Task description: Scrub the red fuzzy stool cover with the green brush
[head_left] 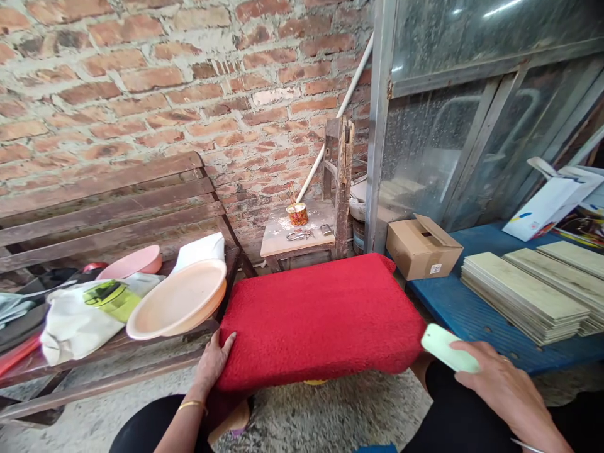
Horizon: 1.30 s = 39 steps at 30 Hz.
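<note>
A red fleecy cloth (321, 314) covers a low flat surface in front of my knees, its edges hanging over the sides. At its left front edge rests my left hand (216, 360), with thumb and fingers apart and no object in it. My right hand (500, 384) is to the right of the cloth, over my right knee. Its fingers are closed around a pale green flat slab (450, 349) with rounded corners and a small hole near one end, something like a phone in shape. The slab's far end is close to the cloth's right corner.
On the left, a wooden bench (155, 358) bears a peach basin (182, 302), a pink basin (134, 261) and a white bag (80, 321). A small chair (278, 245) with a tin (297, 214) stands behind. At right, a blue table (491, 314) holds a cardboard box (419, 248) and stacked strips (523, 292).
</note>
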### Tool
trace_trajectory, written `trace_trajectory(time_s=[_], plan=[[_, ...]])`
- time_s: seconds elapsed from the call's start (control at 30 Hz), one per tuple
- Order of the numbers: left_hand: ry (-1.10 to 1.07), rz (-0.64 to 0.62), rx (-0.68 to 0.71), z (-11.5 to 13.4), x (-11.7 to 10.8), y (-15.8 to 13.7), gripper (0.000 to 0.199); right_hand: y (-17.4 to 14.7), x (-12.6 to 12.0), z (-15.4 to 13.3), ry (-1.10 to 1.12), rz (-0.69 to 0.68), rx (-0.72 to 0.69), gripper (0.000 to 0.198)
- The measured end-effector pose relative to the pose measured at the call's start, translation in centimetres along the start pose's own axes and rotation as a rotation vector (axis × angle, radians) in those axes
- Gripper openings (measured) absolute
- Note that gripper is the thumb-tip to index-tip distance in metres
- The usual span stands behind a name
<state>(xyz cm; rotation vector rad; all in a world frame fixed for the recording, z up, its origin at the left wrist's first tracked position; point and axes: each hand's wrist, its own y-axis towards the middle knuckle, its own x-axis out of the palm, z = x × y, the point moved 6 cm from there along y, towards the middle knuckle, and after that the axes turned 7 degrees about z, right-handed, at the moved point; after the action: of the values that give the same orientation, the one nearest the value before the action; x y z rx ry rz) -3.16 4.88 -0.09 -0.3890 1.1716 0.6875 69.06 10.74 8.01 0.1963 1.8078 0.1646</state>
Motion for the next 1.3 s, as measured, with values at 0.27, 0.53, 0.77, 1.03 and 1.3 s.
trace_trajectory(time_s=[0.27, 0.53, 0.77, 1.03, 1.3], plan=[[-0.003, -0.001, 0.008, 0.4, -0.3, -0.2, 0.074, 0.6, 0.0, -5.0, 0.12, -0.069, -0.086, 0.042], [-0.035, 0.01, 0.022, 0.9, -0.3, -0.7, 0.071, 0.7, -1.6, -1.7, -0.148, 0.094, 0.136, 0.046], [-0.042, 0.012, 0.037, 1.0, -0.2, -0.9, 0.071, -0.9, 2.6, -19.2, 0.297, -0.15, -0.214, 0.035], [-0.035, 0.013, 0.018, 1.2, -0.3, -1.2, 0.071, 0.7, 2.4, -13.1, 0.026, -0.205, -0.127, 0.034], [-0.023, 0.035, 0.028, 1.1, -0.4, -1.1, 0.069, -0.5, 1.9, -15.8, 0.032, -0.115, -0.173, 0.038]])
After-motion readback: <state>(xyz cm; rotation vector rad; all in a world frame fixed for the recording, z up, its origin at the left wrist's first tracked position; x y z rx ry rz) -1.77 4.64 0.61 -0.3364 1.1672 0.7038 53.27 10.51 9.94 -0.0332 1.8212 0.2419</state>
